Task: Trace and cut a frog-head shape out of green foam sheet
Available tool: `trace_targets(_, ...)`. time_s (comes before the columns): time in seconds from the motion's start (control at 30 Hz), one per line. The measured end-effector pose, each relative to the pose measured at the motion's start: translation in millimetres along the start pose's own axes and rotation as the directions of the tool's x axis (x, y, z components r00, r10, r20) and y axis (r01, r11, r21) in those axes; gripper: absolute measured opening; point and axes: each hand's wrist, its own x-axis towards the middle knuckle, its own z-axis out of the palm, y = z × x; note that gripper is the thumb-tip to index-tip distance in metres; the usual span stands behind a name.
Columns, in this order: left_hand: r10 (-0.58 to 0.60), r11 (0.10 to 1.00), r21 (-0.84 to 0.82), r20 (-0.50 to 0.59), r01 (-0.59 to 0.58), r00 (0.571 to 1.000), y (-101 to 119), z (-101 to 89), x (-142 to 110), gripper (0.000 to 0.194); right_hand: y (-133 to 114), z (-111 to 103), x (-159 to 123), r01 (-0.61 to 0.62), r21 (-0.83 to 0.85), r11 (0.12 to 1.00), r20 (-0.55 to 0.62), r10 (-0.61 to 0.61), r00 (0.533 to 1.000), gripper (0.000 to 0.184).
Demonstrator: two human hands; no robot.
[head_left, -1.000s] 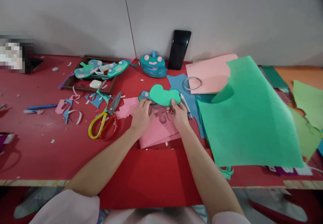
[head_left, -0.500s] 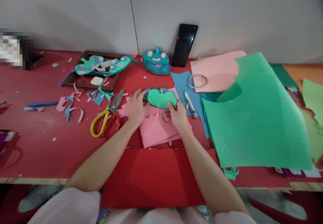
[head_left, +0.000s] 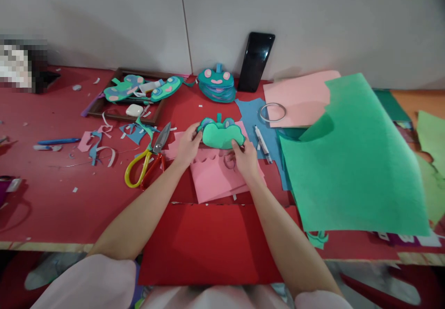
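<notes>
Between my hands is a green felt frog face (head_left: 222, 136) on a darker teal backing, with blue-grey eye patches and a small tab standing up at its top. My left hand (head_left: 188, 147) pinches its left end, thumb in front. My right hand (head_left: 247, 157) grips the lower right edge, the thumb lying on the light green front. Below it lie pink felt sheets (head_left: 219, 181) with a scalloped cut edge. Scissors (head_left: 153, 156) with one yellow and one red handle rest left of my left hand. A white marker (head_left: 263, 144) is just right of my right hand.
Finished-looking frog faces (head_left: 216, 86) are stacked near the wall, beside a leaning phone (head_left: 256, 62). A brown tray (head_left: 156, 114) holds more felt pieces. A large green felt sheet (head_left: 358, 174) covers the right side, near a metal ring (head_left: 273, 112). Felt scraps (head_left: 95, 144) lie at left.
My left hand has closed from spread fingers to a pinch on the piece's left end. The teal backing and its tab now show higher above the light green front.
</notes>
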Motion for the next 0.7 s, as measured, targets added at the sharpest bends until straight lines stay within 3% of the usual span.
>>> trace_targets(0.2, -0.102, 0.972, -0.205, 0.048, 0.11, 0.994, 1, 3.4, -4, 0.035, 1, -2, 5, 0.049, 0.145, 0.988, -0.051, -0.042, 0.998, 0.02)
trace_targets(0.33, -0.134, 0.96, -0.236, 0.096, 0.153, 0.986, 8, 4.5, -7, 0.037, -2, -2, 5, 0.046, 0.197, 0.979, -0.095, -0.028, 0.995, 0.019)
trace_targets(0.53, -0.017, 0.994, -0.111, 0.056, 0.024, 0.998, 9, 3.1, -7, 0.038, -4, -3, 3, -0.001, 0.179, 0.984, 0.003, 0.001, 1.0, 0.019)
trace_targets(0.7, -0.001, 0.993, -0.12, 0.06, 0.008, 0.998, 6, 3.1, -7, 0.039, -2, -3, 2, 0.044, 0.098, 0.994, 0.003, -0.044, 0.999, 0.026)
